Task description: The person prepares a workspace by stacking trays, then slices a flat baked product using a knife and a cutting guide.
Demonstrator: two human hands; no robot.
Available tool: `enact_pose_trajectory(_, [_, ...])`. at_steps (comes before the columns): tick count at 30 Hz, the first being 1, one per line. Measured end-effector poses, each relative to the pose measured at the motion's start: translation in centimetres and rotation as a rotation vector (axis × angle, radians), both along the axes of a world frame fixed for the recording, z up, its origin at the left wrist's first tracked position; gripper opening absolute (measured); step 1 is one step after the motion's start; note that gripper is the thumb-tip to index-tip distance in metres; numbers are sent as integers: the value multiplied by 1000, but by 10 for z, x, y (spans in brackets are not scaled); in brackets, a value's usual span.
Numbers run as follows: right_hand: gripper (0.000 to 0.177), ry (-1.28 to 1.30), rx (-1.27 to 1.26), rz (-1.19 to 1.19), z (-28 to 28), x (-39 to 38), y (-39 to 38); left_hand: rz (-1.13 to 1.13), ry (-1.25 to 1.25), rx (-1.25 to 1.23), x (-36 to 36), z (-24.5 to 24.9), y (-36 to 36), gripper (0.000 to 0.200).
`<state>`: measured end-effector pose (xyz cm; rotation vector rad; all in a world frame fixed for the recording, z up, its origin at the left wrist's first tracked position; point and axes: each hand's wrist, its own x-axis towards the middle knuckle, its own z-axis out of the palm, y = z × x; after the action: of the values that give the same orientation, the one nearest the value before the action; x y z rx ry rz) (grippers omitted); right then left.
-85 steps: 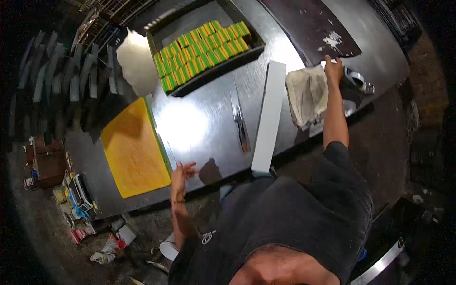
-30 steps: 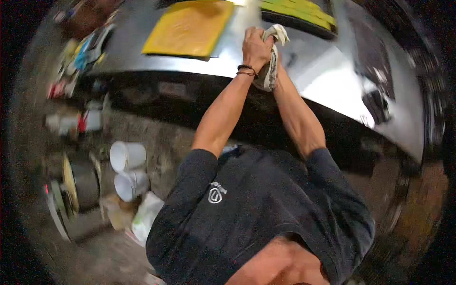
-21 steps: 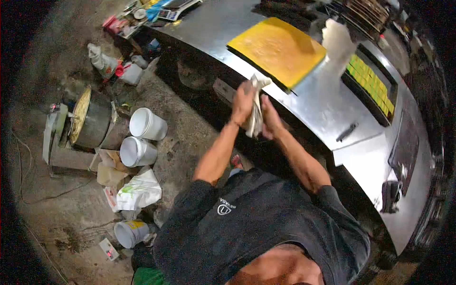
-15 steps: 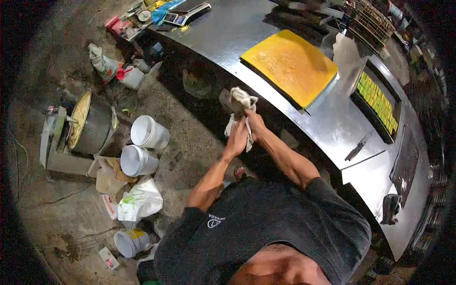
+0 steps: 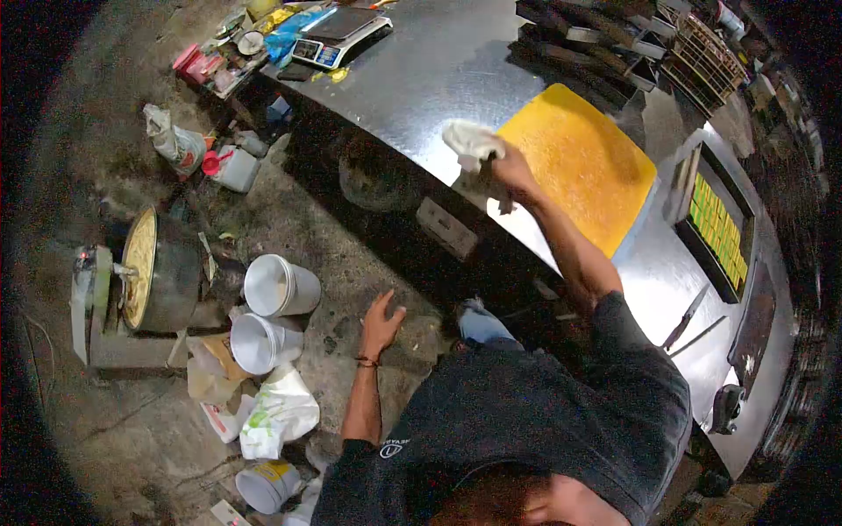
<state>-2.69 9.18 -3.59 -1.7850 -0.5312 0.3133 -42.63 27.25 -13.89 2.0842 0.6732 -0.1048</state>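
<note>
Grey floor (image 5: 132, 443) and, above it, a long metal surface (image 5: 421, 79), viewed from overhead. On the surface lies a broad yellow slab (image 5: 583, 167), flat and face up; to its right, a dark tray (image 5: 704, 261) holds rows of green-and-yellow pieces (image 5: 719, 228). The right hand (image 5: 513, 171) is near the slab's left edge, over the surface's near rim, its fingers closed on a pale cloth (image 5: 472, 138); finger detail is blurred. The left hand (image 5: 381, 324) appears over the floor, well apart from the surface, fingers spread wide and holding nothing. The cloth, bunched and hanging in loose folds, is probably light, limp and hard to damage; whether it touches the surface cannot be told. A gathered fold at its middle would give the surest hold, whereas a single corner would let the rest trail, perhaps onto the slab. The slab itself looks soft and easily marked, so the cloth is best kept in a compact wad. Smallest, a knife (image 5: 687, 317) lies beyond the slab, near the tray.
</note>
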Motion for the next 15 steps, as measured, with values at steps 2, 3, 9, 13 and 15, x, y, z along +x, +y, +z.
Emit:
enact_pose_trajectory(2, [55,-86,69,-39,11,54,26,-8,45,16,13,-9,23,64])
enact_pose_trajectory(3, [55,-170,73,-66,34,75,37,-6,84,28,21,-16,37,64])
enact_pose_trajectory(9, [61,-965,-338,-190,-3,329,76,149,365,-12,39,-63,124,63])
enact_pose_trajectory(13, [38,55,-84,-288,3,412,80,130,401,-30,6,-98,169,57])
enact_pose_trajectory(15, [43,-611,-675,-90,-85,488,34,213,485,-157,-5,-100,176,58])
